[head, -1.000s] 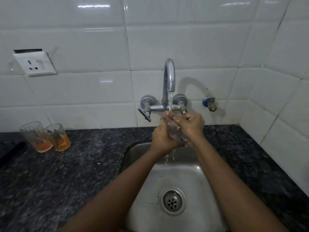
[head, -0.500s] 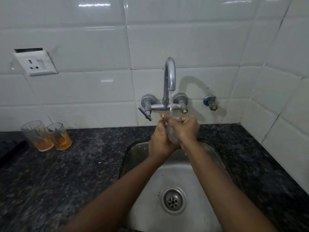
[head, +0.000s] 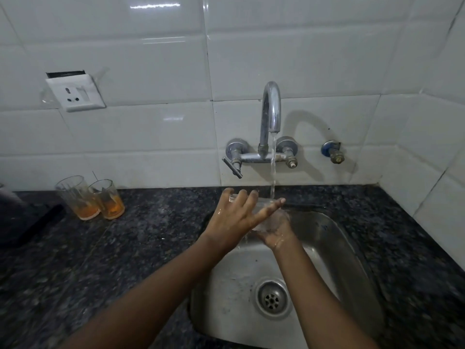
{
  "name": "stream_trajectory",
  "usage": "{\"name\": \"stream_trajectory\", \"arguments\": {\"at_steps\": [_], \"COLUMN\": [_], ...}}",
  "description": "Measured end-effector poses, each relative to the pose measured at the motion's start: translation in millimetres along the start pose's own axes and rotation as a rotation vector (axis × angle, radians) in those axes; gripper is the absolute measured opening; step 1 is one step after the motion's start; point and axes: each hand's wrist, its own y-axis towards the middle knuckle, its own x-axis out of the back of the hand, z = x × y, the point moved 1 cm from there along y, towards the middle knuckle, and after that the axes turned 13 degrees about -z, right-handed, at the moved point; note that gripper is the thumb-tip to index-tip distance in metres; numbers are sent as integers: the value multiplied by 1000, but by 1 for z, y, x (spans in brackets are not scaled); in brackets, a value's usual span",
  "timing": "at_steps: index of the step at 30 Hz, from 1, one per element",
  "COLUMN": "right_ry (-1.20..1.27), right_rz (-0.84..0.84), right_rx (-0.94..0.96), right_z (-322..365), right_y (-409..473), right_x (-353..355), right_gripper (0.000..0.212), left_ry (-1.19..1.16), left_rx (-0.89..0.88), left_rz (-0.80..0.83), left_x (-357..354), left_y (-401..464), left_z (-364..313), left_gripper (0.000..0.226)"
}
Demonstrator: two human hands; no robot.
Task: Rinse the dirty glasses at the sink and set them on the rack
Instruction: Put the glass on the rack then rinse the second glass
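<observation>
A clear glass (head: 264,212) sits under the running tap (head: 270,114), above the steel sink (head: 334,248). My left hand (head: 239,217) wraps around its left side with the fingers spread over the rim. Underneath, my right hand (head: 274,233) cups the bottom of the glass, wet with water. The stream lands at the glass's rim and water drips off below. Two dirty glasses (head: 91,197) with orange dregs stand side by side on the dark counter at the left, against the wall. No rack is in view.
The dark speckled granite counter (head: 130,248) surrounds the sink. A wall socket (head: 75,93) hangs above the dirty glasses. A second small valve (head: 332,152) sticks out of the tiles right of the tap. A black object (head: 25,222) lies at the far left.
Both hands have dropped lower with the glass, away from the spout. My left hand's fingers have spread over the rim and my right hand has slid under the glass.
</observation>
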Motion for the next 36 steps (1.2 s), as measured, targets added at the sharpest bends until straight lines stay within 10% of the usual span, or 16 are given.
{"name": "stream_trajectory", "arguments": {"at_steps": [2,6,14,17,22,25,29,36], "right_ry": [-204,192,-8,-599,-934,-892,-754,-635], "right_rz": [151,170,281,251,-84,-1,57,21], "right_rx": [9,-321,-124,137,540,250,165,645], "right_z": [-4,-19,23,38,37,13,1,18], "right_y": [-1,-1,-33,-44,-31,-25,-23,-36], "right_x": [5,27,12,7,28,31,28,32], "right_gripper": [40,31,37,30,46,94,77,84], "left_ry": [18,-77,-1465,-1845,-1960,-1785,-1560,-1233], "left_rx": [25,332,2012,2040,2104,2167,2158,1787], "left_rz": [44,245,352,384,483,447,464,272], "left_x": [1,2,-34,-36,-27,-35,-33,-38], "left_y": [-11,-27,-50,-24,-5,-3,-2,7], "left_z": [0,-4,-32,-44,-47,-49,-45,-5], "left_gripper": [109,106,78,28,39,34,48,26]}}
